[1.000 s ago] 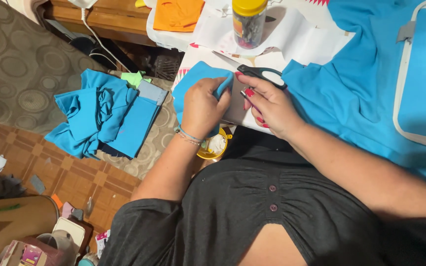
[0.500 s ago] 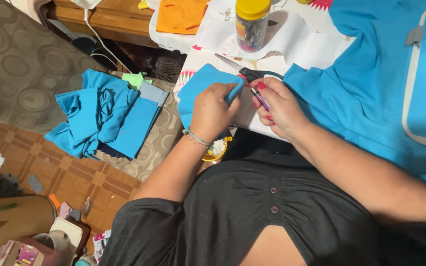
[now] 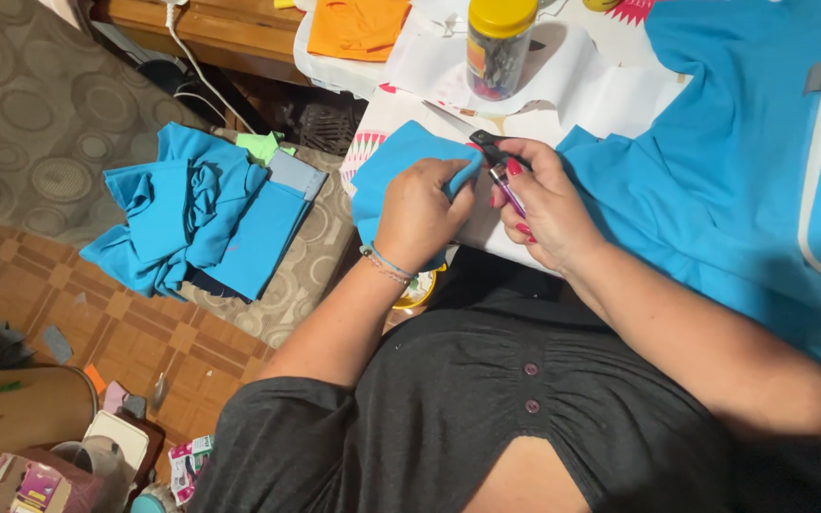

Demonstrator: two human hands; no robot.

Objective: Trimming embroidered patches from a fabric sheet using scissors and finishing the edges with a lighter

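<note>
My left hand (image 3: 417, 211) pinches a small piece of blue cloth (image 3: 393, 169) at the near edge of the table (image 3: 486, 220), fingers pressed together on its right edge, the rest of the piece hanging over the table's left corner. My right hand (image 3: 545, 204) sits just beside it, fingers curled shut around a pair of scissors (image 3: 498, 163) — black handles, a pinkish blade showing between my fingers, the tip right at the cloth's edge. To the right, a large blue garment (image 3: 715, 161) spreads across the table and under my right forearm. Farther off stands a clear jar with a yellow lid (image 3: 498, 43) on white paper (image 3: 582, 90), and an orange cloth (image 3: 358, 27) lies far left of it. Down on the floor to the left, a heap of blue fabric (image 3: 197, 218) rests on a patterned cushion — well apart from my hands.
</note>
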